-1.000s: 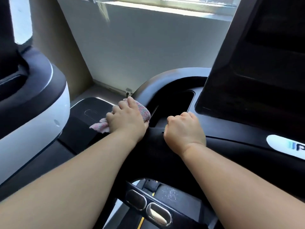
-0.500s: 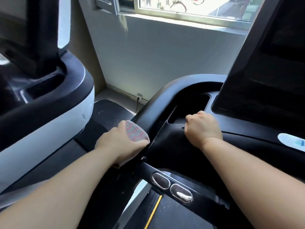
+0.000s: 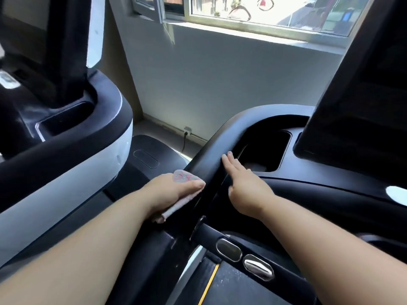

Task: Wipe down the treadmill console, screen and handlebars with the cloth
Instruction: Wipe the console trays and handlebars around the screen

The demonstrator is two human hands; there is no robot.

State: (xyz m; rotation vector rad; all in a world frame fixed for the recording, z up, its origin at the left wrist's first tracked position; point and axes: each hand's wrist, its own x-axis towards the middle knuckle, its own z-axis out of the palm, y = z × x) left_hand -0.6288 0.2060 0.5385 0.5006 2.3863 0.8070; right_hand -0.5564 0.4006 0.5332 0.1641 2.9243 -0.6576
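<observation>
Since the earlier frames our right hand has uncurled from a fist. Its fingers now lie straight and flat along the inner edge of the handlebar, just beside the pocket in the console, holding nothing. Our left hand has stayed on the outer side of the same bar, fingers and thumb curled round the cloth, which is bunched in the palm with a pink patterned fold on top and a pale edge trailing below. The cloth touches the bar's outer face; the screen stands well apart to the right.

We judge the step in hand to be wiping this handlebar. To do it well, we should wrap the cloth round the curve rather than rub with one bunched corner, keep steady pressure, and draw it in one long pass toward the sensors below. The free hand can steady us, but it rests on a surface we mean to clean, so we should go over that spot too
</observation>
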